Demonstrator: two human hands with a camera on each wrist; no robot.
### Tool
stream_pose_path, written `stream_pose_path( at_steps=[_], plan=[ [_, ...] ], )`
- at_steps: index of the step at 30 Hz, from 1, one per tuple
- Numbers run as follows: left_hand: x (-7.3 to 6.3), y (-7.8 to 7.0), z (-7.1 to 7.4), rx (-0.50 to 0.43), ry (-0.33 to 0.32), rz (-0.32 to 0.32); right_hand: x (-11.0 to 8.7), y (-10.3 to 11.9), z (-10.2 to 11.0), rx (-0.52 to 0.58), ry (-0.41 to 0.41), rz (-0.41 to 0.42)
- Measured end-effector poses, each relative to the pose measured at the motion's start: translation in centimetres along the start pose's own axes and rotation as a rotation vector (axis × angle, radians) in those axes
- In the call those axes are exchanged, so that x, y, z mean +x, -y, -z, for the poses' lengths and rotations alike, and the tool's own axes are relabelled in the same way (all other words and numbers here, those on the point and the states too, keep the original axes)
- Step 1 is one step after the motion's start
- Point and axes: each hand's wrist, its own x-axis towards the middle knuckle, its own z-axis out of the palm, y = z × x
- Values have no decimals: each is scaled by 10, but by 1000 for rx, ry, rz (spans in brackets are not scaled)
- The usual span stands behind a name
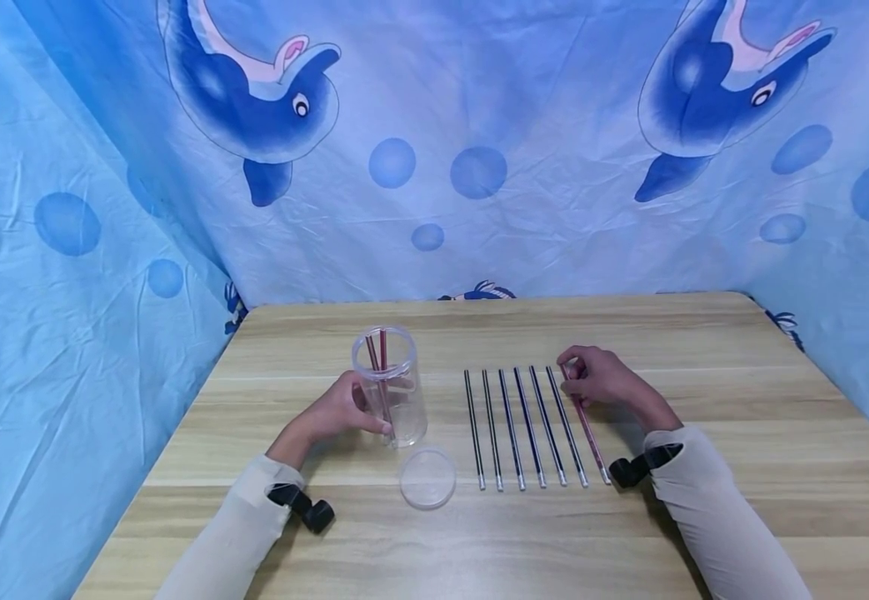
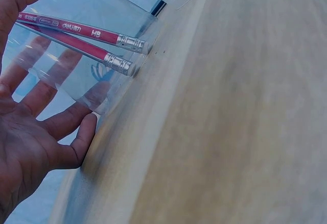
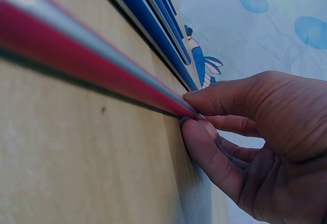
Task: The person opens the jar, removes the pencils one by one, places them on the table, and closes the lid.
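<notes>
My left hand [image 1: 332,410] grips the side of a clear round plastic jar [image 1: 410,412], which stands upright with its top uncovered. Two red pencils [image 2: 84,28] lean inside it, eraser ends down, as the left wrist view shows through the wall. At the right end of a pencil row, my right hand [image 1: 601,377] pinches a red pencil [image 1: 591,437] near its far tip, between thumb and finger. That pencil's eraser end points towards me. Several dark blue and black pencils [image 1: 524,417] lie parallel on its left.
A clear round lid [image 1: 428,479] lies flat on the wooden table [image 1: 539,550], in front of the jar. Blue cloth [image 1: 434,108] with dolphins and bubbles hangs behind the table and along its sides. A black wrist camera [image 1: 302,507] is strapped at each sleeve.
</notes>
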Motion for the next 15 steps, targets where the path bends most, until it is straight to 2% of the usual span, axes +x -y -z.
stream_pose_path(
  at_steps=[10, 15],
  plan=[
    [0, 0, 0, 1, -2, -10, 0, 2, 1, 1, 6, -23],
    [-1, -1, 0, 1, -3, 1, -2, 6, 3, -13, -3, -80]
  ],
)
